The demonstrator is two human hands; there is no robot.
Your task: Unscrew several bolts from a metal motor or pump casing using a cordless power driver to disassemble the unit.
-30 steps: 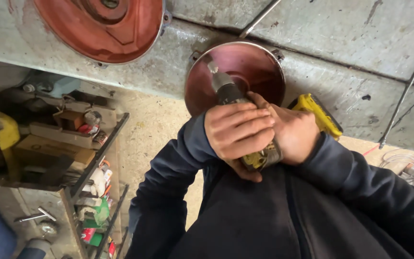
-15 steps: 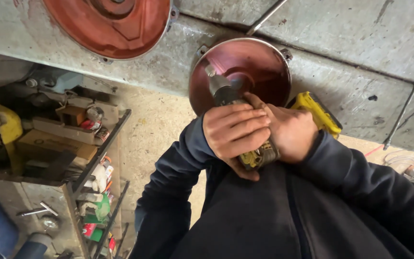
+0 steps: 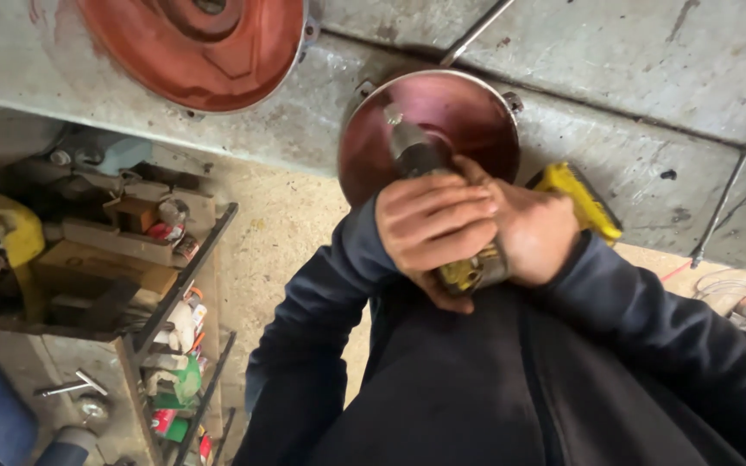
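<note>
The left hand (image 3: 436,226) is wrapped tight around the body of a yellow and grey power tool (image 3: 468,272), fingers curled across its top and knuckles facing the camera. The right hand (image 3: 530,231) presses against it from the other side and clasps the same tool, so the two hands touch and hide most of the casing; only a yellow and metal patch shows below the left fingers. Both arms wear dark navy sleeves (image 3: 321,328) that run back toward the camera.

Out of the top of the left hand rises the tool's dark metal neck and shaft (image 3: 407,147), tilted up and to the left. Its tip lies against the face of a round reddish-brown metal disc (image 3: 468,116), which sits just beyond the hands on a grey concrete ledge (image 3: 649,155). Whether the tip is turning cannot be told.

Just right of the right hand, a yellow block-shaped tool part (image 3: 582,200) pokes out from behind the wrist and rests on the ledge. Farther up and to the left of the hands a second, larger red-orange metal disc (image 3: 196,43) lies on the same ledge, well apart from the first. A thin metal rod (image 3: 736,173) slants down the ledge on the far right.

Left of the left arm and lower down stands a cluttered metal shelf rack (image 3: 161,319) with wooden blocks, small cans and a yellow container (image 3: 15,233).
</note>
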